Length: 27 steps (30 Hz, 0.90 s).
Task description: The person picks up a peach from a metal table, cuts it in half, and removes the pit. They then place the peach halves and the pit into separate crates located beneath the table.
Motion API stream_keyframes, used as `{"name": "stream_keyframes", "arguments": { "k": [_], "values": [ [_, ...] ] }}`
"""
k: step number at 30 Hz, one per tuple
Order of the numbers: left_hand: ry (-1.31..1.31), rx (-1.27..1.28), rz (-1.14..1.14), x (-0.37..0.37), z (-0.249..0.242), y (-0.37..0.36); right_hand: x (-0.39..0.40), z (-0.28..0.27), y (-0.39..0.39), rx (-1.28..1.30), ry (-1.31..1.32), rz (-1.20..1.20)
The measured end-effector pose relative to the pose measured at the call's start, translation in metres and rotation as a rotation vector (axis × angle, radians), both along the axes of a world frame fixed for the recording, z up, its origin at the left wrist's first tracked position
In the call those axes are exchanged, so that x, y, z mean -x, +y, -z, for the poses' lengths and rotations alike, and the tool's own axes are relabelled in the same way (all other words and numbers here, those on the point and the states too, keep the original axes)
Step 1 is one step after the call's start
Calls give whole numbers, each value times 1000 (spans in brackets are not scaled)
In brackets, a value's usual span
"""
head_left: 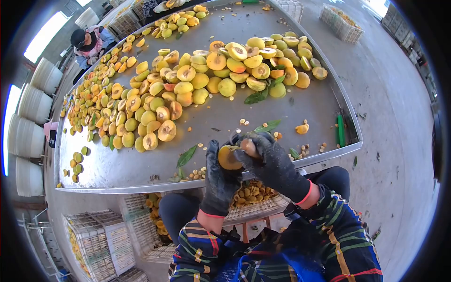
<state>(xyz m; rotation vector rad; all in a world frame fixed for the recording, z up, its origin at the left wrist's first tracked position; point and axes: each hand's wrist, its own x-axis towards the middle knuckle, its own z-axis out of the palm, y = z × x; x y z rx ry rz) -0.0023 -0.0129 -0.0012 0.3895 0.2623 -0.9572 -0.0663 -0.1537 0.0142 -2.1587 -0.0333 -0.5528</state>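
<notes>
Over the table's near edge, my left hand (pixel 219 181), in a black glove, is closed around a yellow peach half (pixel 229 158) with its brownish cut face showing. My right hand (pixel 278 165), gloved in black too, is pressed against that half with its fingers curled. A blurred, thin curved shape shows by the right fingertips, but I cannot make out what they grip. Beyond both hands lies a large pile of halved peaches (pixel 185 73) on the metal table (pixel 300 113). Loose peach stones (pixel 197 174) and a green leaf (pixel 187 156) lie close to my left hand.
A green-handled tool (pixel 340 130) lies near the table's right rim. Under the near edge sits a crate (pixel 256 214) of peach pieces. More crates (pixel 96 244) stand at lower left, and white tubs (pixel 26 136) line the left side. A co-worker (pixel 89 44) sits at the far left.
</notes>
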Motion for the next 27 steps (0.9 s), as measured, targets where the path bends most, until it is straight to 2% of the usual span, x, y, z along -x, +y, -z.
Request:
{"name": "stream_keyframes", "arguments": {
  "k": [2,3,5,6,9,10,13,20,22,25,27],
  "values": [
    [-132,-13,-70,-6,-2,5,8,-14,-3,-403,150,64],
    [-136,-19,-76,-9,-1,6,12,-25,-5,-409,148,56],
    [-176,-64,-195,-14,4,7,18,-46,-8,-741,430,-59],
    [-196,-66,-233,-15,6,6,22,-36,-3,-612,424,-79],
    [-300,-104,-264,-11,7,2,27,-24,9,-520,524,-183],
    [-299,-108,-261,-10,6,1,28,-15,15,-367,325,-139],
    [-346,-98,-249,-6,3,-3,27,0,20,-264,254,-147],
    [-351,-155,-247,0,-6,-9,22,5,30,-247,241,-60],
    [-346,-150,-241,1,-9,-8,23,-1,31,-246,397,-69],
    [-317,-124,-208,1,-11,-3,24,1,37,-207,377,-58],
    [-357,-195,-285,3,-9,-3,25,-3,41,-199,336,-52]
  ]
}}
